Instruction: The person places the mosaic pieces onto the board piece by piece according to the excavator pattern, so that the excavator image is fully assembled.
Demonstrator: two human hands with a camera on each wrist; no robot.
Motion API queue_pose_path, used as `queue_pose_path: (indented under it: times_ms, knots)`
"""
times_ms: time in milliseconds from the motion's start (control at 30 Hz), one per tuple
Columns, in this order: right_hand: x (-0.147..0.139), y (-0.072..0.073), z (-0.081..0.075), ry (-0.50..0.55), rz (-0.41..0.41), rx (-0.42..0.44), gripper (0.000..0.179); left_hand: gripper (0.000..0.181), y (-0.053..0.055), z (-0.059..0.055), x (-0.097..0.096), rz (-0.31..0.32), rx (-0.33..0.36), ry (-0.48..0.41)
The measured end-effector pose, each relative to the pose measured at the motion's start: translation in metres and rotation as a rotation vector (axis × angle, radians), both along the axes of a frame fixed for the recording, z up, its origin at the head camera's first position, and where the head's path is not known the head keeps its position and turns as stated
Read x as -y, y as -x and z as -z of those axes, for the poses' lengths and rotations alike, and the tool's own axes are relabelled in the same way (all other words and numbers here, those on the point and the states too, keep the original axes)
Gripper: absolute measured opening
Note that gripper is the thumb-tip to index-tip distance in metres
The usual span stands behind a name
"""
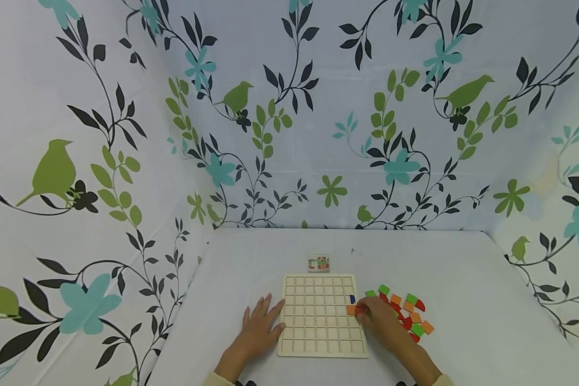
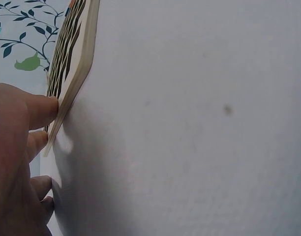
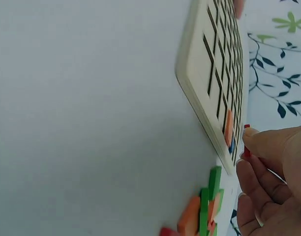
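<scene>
A pale wooden grid board [image 1: 318, 317] lies on the white table. My left hand [image 1: 258, 329] rests along its left side, fingers spread, with thumb and a fingertip right at the edge in the left wrist view. Over the board's right edge, my right hand [image 1: 380, 317] pinches a small red piece [image 3: 247, 142] between thumb and finger. Right beside that piece, an orange square [image 1: 351, 310] sits in the grid's right column. A blue piece [image 1: 352, 299] with a curved side lies just above the orange one. The right fingers partly hide the red piece in the head view.
Several green, orange and red pieces [image 1: 416, 318] lie loosely heaped right of the board, partly behind the right hand. Behind the board's far edge is a small card [image 1: 318, 263] with a coloured pattern. Patterned cloth [image 1: 289, 134] surrounds the table at the back and sides.
</scene>
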State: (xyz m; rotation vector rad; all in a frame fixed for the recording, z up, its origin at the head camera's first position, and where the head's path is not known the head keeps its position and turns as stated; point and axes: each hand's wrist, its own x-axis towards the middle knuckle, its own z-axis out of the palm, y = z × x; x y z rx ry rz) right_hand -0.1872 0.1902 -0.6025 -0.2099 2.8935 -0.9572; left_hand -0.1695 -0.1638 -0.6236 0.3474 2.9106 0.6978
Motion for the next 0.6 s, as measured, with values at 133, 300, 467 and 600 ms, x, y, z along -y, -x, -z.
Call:
queue_pose_path:
  times_ms: [133,300,467,600]
  knots:
    - [0.007,-0.006,0.005,-0.024,-0.027,0.013,0.027,0.060,0.000,0.001,0.000,-0.002,-0.003,0.004]
    - [0.012,-0.011,0.008,-0.057,-0.058,0.000,0.023,0.060,0.001,0.004,0.001,-0.006,0.000,0.002]
    - [0.015,-0.016,0.009,-0.101,-0.087,-0.045,0.021,0.060,0.002,0.005,0.000,-0.013,0.004,0.005]
    - [0.016,-0.018,0.008,-0.118,-0.084,-0.072,0.020,0.060,0.001,0.005,0.000,-0.016,0.006,0.005]
